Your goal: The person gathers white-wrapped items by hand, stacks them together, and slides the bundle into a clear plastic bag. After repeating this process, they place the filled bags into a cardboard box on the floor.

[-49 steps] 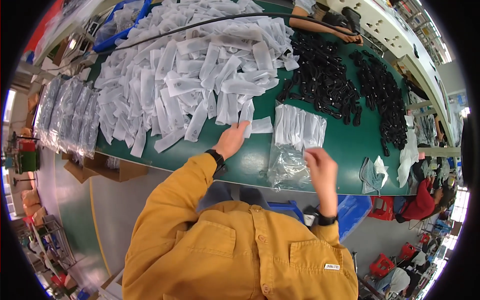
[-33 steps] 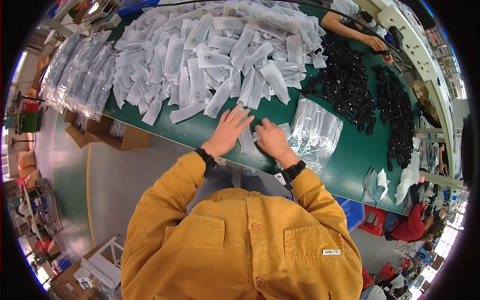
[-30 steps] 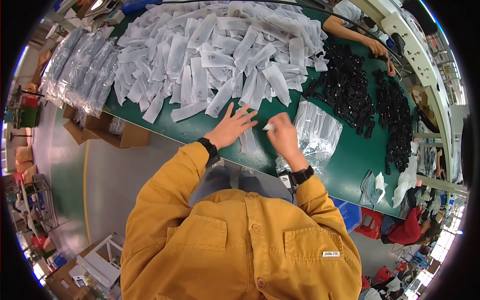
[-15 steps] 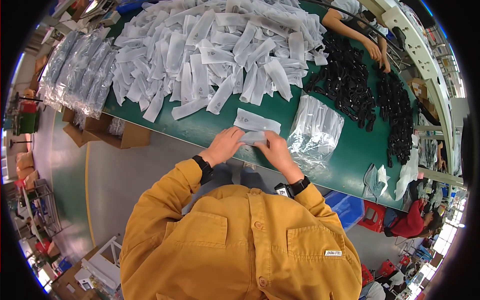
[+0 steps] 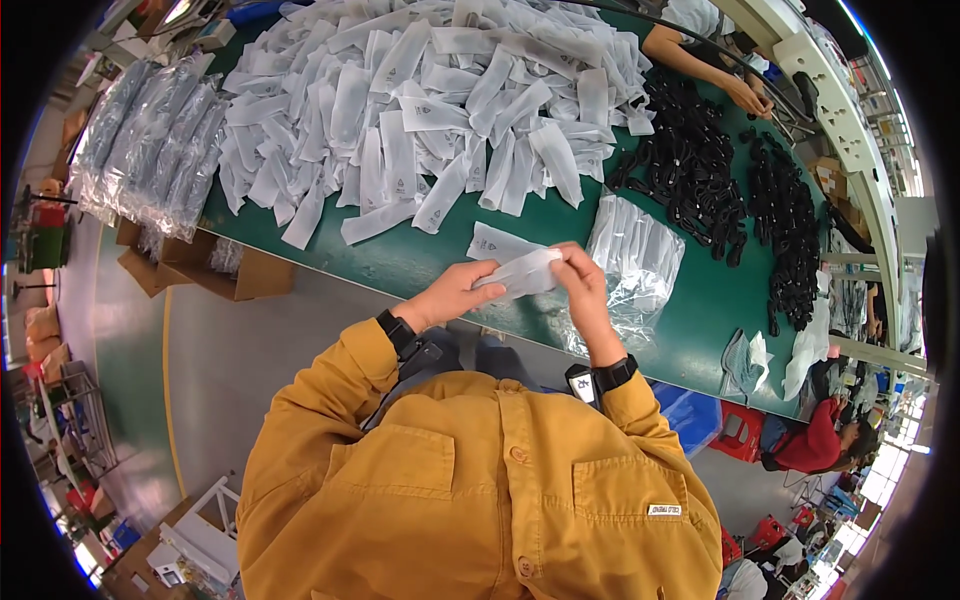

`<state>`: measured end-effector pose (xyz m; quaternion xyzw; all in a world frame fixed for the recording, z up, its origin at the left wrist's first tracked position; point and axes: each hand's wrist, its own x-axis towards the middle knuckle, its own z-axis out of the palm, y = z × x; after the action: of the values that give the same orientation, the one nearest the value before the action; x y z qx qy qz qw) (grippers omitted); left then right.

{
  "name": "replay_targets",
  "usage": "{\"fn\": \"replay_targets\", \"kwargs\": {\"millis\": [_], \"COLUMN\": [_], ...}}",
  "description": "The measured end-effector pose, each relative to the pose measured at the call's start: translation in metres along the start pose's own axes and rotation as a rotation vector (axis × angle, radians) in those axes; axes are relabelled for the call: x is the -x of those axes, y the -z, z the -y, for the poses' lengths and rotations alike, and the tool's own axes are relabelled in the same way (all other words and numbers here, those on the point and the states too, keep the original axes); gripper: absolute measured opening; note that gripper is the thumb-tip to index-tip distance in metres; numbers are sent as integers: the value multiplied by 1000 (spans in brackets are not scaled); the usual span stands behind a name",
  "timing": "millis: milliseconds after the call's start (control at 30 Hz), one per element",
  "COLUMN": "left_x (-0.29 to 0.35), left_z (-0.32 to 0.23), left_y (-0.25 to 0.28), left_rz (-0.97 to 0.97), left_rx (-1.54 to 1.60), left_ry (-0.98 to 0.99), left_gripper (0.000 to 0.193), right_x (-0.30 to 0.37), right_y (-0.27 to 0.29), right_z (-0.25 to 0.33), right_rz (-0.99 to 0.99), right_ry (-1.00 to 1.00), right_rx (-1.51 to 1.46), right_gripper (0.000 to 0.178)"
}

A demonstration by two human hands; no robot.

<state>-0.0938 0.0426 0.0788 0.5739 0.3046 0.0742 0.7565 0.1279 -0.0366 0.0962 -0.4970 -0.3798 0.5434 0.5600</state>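
Note:
A frosted translucent pouch is held above the near edge of the green table, one end in each hand. My left hand pinches its left end between thumb and fingers. At the right end, my right hand grips the pouch's upper corner. Behind it, another frosted pouch lies flat on the table, partly covered by the held one. Just right of my right hand rests a clear plastic bag packed with similar pouches.
A big heap of frosted pouches fills the far side of the table. Filled plastic bags lie at the left above cardboard boxes. Black cables are piled at the right, where a co-worker's hands are busy.
The pouch has been raised off the table and tilted, its right end up. My right hand has moved right and is turned upward. The co-worker's hands have shifted away from the cables.

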Motion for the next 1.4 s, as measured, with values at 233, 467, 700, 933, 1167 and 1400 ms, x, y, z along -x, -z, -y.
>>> {"fn": "replay_targets", "kwargs": {"millis": [233, 467, 700, 933, 1167, 1400], "left_x": [-5, -16, -15, -17, -14, -10], "left_z": [31, 62, 42, 59, 72, 41], "left_y": [5, -1, 5, 12, 22, 29], "left_rz": [-97, -149, -509, -240, -156, -283], "left_rx": [-462, -823, -1211, -921, -910, -1024], "left_ry": [-388, -558, -721, -594, -577, -668], "left_gripper": [29, 34, 37, 54, 57, 49], "right_x": [-15, -31, -30, -135, -166, -76], "right_y": [-1, 28, 4, -31, -5, 13], "right_z": [34, -83, -59, -52, -113, -48], "right_rz": [-258, -9, 209, -253, -263, 21], "right_ry": [-82, 134, 59, -281, -327, -433], "right_rx": [434, 1152, 1179, 1325, 1059, 823], "right_gripper": [15, 21, 22, 45, 45, 23]}}
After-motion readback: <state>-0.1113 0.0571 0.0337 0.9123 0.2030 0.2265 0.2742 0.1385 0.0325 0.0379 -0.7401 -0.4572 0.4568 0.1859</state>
